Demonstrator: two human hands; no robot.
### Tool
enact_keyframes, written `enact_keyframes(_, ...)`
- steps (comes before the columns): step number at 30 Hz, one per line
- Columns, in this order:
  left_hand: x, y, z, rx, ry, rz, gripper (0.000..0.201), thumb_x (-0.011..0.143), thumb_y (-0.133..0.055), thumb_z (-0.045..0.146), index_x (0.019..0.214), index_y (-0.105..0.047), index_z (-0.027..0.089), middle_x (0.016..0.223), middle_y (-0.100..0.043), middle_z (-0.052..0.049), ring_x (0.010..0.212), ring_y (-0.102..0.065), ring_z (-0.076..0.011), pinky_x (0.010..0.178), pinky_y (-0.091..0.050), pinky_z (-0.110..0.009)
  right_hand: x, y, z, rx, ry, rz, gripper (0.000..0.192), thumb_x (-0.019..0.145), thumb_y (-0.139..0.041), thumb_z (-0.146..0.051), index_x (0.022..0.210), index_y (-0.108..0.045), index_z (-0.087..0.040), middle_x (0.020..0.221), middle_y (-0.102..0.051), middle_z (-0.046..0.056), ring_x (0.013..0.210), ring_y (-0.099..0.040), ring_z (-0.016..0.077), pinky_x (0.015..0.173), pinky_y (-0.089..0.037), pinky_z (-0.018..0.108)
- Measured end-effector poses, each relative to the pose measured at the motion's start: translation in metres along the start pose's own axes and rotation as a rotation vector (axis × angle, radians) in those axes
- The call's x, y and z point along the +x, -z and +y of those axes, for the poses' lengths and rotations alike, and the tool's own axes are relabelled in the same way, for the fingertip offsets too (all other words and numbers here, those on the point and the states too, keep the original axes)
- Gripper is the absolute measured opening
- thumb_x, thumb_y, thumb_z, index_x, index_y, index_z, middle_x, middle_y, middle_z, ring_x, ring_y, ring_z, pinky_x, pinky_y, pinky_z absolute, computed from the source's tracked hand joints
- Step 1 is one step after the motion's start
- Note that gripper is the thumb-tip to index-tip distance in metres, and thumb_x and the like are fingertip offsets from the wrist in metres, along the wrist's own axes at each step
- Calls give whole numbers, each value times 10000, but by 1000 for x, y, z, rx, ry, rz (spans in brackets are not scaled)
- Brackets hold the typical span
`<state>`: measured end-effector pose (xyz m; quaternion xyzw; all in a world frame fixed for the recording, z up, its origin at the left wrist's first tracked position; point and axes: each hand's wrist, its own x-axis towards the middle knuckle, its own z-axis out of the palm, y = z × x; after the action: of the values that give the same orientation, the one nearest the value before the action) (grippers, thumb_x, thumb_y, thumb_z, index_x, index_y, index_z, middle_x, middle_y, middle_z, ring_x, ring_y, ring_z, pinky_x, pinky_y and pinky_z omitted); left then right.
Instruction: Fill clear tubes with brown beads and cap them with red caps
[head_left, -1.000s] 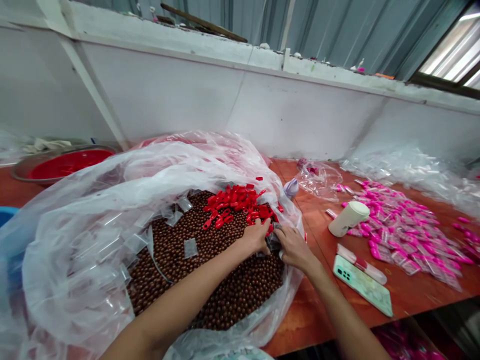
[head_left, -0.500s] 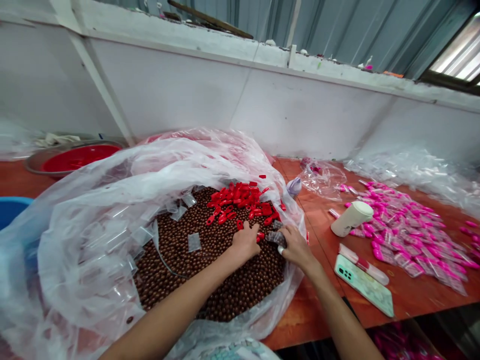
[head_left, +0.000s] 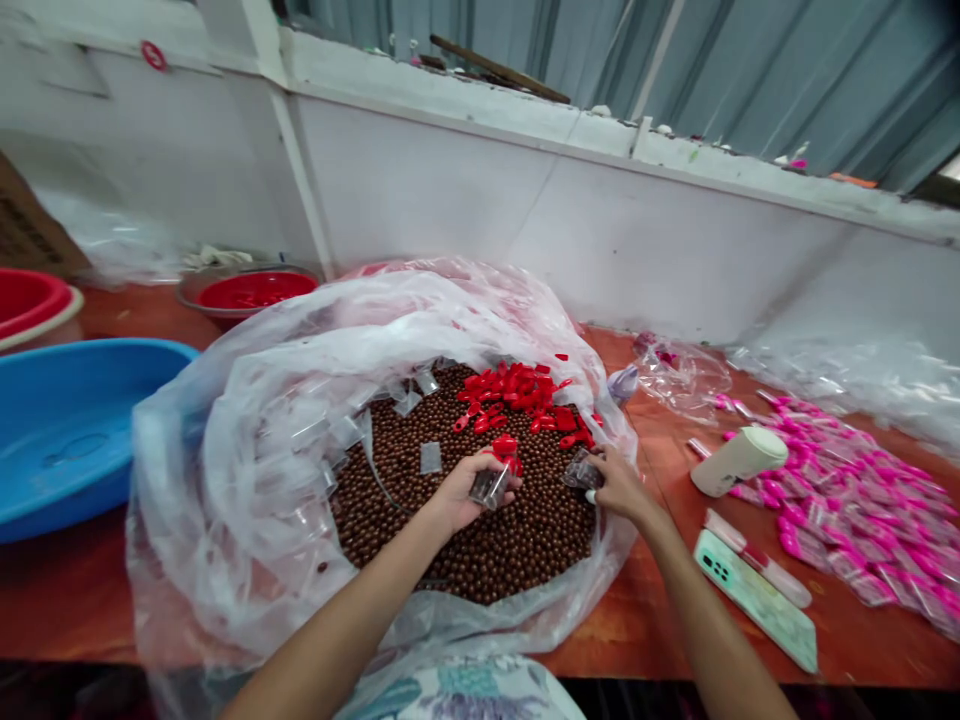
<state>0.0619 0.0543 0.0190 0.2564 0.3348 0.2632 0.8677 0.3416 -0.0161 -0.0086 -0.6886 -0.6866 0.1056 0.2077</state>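
Note:
A big clear plastic bag lies open on the table, full of small brown balls. A heap of red plastic clips sits on the balls at the far side, with small clear sachets scattered around. My left hand is over the balls, holding a small clear sachet and some red clips. My right hand is at the bag's right edge, gripping another small clear sachet with brown balls in it.
A blue basin and red bowls stand at the left. To the right lie a white cylinder, a green phone, a pink-white tube and a spread of pink filled sachets. A white wall runs behind.
My left hand has drawn back from the red heap toward me, now holding a sachet and red clips. The view has swung left, bringing the blue basin in.

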Motion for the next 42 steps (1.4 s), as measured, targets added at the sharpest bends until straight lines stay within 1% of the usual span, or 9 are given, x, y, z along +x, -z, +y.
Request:
enact_keyframes(5, -21, 16, -5, -302, 60, -63, 157, 692, -571, 152, 845, -559, 118, 797, -644, -101, 680, -634, -175, 528, -487, -241, 1, 0, -15, 149, -45, 50, 271, 513, -620, -153, 781, -630, -190, 852, -582, 37, 874, -505, 240, 833, -371, 389)
enact_keyframes(10, -22, 24, -16, -489, 84, -81, 157, 725, -566, 167, 877, -567, 128, 794, -656, -95, 674, -638, -163, 526, -492, -228, 3, -13, -58, 378, -104, 76, 378, 643, -631, -318, 992, -584, -180, 927, -638, 56, 816, -583, 215, 767, -456, 369)
enact_keyframes(16, -36, 36, -31, -567, 77, -91, 196, 723, -548, 243, 871, -592, 122, 756, -678, -80, 702, -634, -214, 696, -499, -436, -5, -38, -136, 683, -63, -148, 530, 637, -691, -425, 1070, -549, -155, 1011, -655, 80, 898, -612, 245, 831, -465, 389)
enact_keyframes(21, -99, 65, -37, -666, -31, -186, 326, 721, -539, 289, 976, -604, 97, 800, -693, -118, 761, -636, -262, 792, -426, -535, -17, -51, -204, 655, -54, -345, 569, 604, -725, -412, 1098, -521, -220, 1065, -629, 75, 921, -601, 259, 858, -455, 401)
enact_keyframes(26, -212, 111, -58, -820, -360, 60, 308, 689, -573, 273, 913, -626, 69, 742, -697, -124, 716, -647, -248, 765, -469, -421, -30, -85, -299, 723, 165, -587, 706, 594, -720, -348, 1231, -429, -263, 1159, -584, 91, 986, -581, 273, 821, -485, 362)
enact_keyframes(31, -293, 171, -102, -920, -518, 417, 279, 753, -542, 327, 896, -620, 100, 762, -701, -106, 722, -656, -247, 735, -488, -424, -52, -160, -392, 737, 514, -891, 608, 658, -618, -213, 1239, -440, -244, 1108, -603, 50, 948, -592, 224, 839, -469, 353)
enact_keyframes(37, -308, 257, -121, -959, -664, 843, 190, 756, -561, 263, 881, -604, 128, 701, -687, -60, 692, -656, -215, 723, -507, -355, -71, -248, -445, 674, 623, -989, 932, 581, -719, -266, 1383, -252, -182, 1416, -301, 138, 1278, -328, 274, 1029, -301, 420)
enact_keyframes(39, -307, 284, -111, -929, -664, 959, 170, 753, -557, 252, 866, -599, 133, 653, -670, -52, 637, -647, -208, 705, -509, -358, -72, -254, -446, 677, 646, -989, 828, 652, -663, -248, 1380, -272, -188, 1441, -263, 126, 1307, -279, 262, 1045, -275, 422)
enact_keyframes(42, -300, 317, -86, -912, -626, 1030, 201, 750, -556, 276, 881, -594, 129, 621, -650, -54, 595, -634, -216, 681, -505, -398, -67, -237, -433, 724, 653, -1029, 599, 748, -546, -188, 1324, -388, -231, 1322, -464, 75, 1162, -480, 213, 979, -376, 387)
